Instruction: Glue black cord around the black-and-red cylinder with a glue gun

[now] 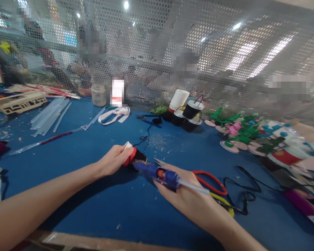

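Closed around the white rim of a small paper cup (130, 156) is my left hand (114, 161). The cup lies tilted on its side, with red and black on its outside. A black cord (143, 138) runs from near it towards the back. My right hand (184, 195) grips a blue hot glue gun (157, 173), whose nozzle is at the cup's dark side; I cannot tell whether they touch. A translucent glue stick (195, 187) sticks out of its rear. Scissors with red handles (211, 179) lie partly hidden under my right hand.
A yellow handle (222, 201) and a black cable (247, 195) lie at right. Black cups (192, 109) and stacked white cups (179, 100) stand at the back. Glue sticks (49, 115), white ribbon (115, 115) and a jar (98, 94) are left; green-and-pink crafts (235, 130) crowd the right.
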The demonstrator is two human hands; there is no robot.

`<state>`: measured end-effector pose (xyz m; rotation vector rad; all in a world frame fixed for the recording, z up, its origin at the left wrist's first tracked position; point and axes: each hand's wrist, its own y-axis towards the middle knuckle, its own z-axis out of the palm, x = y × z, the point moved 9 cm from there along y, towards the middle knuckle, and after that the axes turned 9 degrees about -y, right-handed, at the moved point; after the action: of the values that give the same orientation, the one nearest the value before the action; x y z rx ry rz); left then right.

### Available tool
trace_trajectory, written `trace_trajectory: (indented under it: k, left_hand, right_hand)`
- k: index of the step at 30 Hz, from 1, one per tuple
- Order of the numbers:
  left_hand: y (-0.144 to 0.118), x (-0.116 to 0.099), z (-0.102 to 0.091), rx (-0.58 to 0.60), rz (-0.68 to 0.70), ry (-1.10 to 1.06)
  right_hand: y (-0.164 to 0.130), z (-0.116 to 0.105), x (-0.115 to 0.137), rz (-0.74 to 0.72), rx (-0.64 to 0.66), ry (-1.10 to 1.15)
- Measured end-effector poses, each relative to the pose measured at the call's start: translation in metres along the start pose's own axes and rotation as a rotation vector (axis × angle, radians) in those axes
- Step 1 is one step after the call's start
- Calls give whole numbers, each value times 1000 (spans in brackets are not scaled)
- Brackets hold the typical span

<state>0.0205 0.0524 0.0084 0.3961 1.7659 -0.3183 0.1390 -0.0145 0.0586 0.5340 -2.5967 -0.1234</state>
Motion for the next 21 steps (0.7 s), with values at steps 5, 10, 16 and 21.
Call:
trace_trajectory:
  k: [5,10,16,21]
  left_hand:
    - [-2,-5,-1,9,37,133]
    - [-3,-11,2,48,109,220]
    - [-4,-10,3,55,149,250]
    - [-4,-13,4,67,180,255]
  right_hand:
    - [7,-13,-15,109,-53,41]
    - [9,-1,-38,285,50,144]
    - [10,10,-50,359,81,271]
    - [5,7,-46,385,96,230]
